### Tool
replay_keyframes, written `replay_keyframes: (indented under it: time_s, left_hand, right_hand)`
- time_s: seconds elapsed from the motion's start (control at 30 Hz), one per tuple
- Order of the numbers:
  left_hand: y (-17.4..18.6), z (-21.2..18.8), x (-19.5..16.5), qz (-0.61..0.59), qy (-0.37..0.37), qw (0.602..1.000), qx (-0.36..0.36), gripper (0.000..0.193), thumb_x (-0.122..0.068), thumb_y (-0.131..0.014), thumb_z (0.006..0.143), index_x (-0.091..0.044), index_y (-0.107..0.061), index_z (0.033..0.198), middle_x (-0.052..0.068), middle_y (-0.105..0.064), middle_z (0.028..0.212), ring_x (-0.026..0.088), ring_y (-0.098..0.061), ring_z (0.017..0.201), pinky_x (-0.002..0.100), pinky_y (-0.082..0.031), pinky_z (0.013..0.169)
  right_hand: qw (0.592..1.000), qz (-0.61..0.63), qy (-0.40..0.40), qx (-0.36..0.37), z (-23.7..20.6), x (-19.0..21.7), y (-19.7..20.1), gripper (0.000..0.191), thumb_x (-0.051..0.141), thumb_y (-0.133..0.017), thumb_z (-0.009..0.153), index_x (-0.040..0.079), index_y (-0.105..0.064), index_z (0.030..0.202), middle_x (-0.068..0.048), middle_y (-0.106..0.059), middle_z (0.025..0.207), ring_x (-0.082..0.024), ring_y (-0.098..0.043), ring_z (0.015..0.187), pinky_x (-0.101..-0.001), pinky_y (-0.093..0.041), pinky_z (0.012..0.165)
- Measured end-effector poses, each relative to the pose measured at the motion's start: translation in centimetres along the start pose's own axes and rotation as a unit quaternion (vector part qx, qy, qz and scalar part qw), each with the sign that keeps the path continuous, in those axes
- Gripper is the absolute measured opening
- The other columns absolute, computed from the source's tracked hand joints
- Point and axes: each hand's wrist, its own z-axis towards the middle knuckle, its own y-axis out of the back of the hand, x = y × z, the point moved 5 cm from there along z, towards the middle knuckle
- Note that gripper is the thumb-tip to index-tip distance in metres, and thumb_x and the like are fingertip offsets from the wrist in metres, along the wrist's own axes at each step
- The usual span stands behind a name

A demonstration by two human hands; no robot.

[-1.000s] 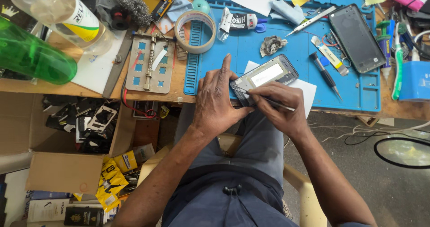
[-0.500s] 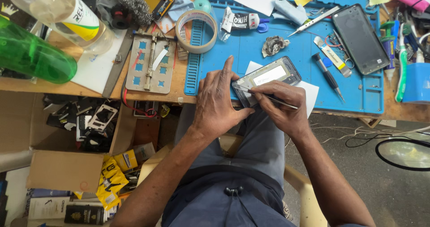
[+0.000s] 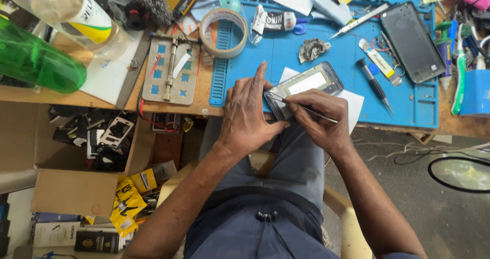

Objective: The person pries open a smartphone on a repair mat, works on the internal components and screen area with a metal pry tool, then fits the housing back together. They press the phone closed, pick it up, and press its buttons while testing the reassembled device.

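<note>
Since a second earlier the phone (image 3: 304, 86) had barely shifted: left hand (image 3: 247, 113) pressed flat, fingers together; right hand (image 3: 317, 118) pinching tweezers (image 3: 301, 106) at its edge, work ongoing.

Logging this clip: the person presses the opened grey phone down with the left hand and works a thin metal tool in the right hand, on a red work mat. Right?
Not quite: the work mat is blue, as the head view shows. The left hand does press the opened grey phone, and the right hand holds the thin metal tool.
</note>
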Motion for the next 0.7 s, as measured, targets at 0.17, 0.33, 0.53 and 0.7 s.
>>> replay_keyframes:
  time_s: [0.17,0.33,0.53,0.7]
  left_hand:
    - [0.25,0.05,-0.24,-0.005,-0.017,1.000,-0.010,0.126,-0.032,-0.098,0.058,0.001,-0.025,0.156,0.008,-0.061,0.125,0.030,-0.051,0.122,0.047,-0.036,0.109]
    - [0.24,-0.07,-0.14,-0.012,-0.003,1.000,0.000,0.124,-0.031,-0.098,0.058,-0.001,-0.027,0.156,0.008,-0.061,0.125,0.030,-0.052,0.123,0.046,-0.036,0.107]
    - [0.02,0.02,-0.07,0.009,0.009,1.000,0.008,0.126,-0.033,-0.099,0.058,-0.001,-0.026,0.155,0.007,-0.062,0.124,0.030,-0.052,0.122,0.048,-0.034,0.107]
    - [0.29,-0.03,-0.21,0.003,-0.015,1.000,-0.012,0.125,-0.032,-0.098,0.059,0.000,-0.026,0.156,0.007,-0.062,0.126,0.031,-0.051,0.123,0.048,-0.035,0.109]
  right_hand:
    - [1.000,-0.004,0.000,0.002,0.13,0.15,-0.04,0.018,-0.006,-0.071,0.094,0.001,-0.076,0.109,-0.011,-0.076,0.097,-0.014,-0.073,0.087,-0.0260,-0.056,0.076]
    - [1.000,-0.018,-0.002,0.000,0.12,0.14,-0.12,0.015,-0.005,-0.072,0.094,0.001,-0.076,0.107,-0.011,-0.076,0.095,-0.015,-0.073,0.086,-0.0272,-0.056,0.075]
    - [1.000,-0.020,0.016,-0.002,0.18,0.23,-0.02,0.017,-0.005,-0.072,0.093,0.000,-0.075,0.109,-0.012,-0.076,0.097,-0.016,-0.074,0.088,-0.0277,-0.057,0.075]
    - [1.000,-0.005,0.011,0.007,0.34,0.42,-0.02,0.020,-0.006,-0.071,0.092,0.000,-0.076,0.110,-0.012,-0.076,0.099,-0.016,-0.073,0.088,-0.0272,-0.057,0.076]
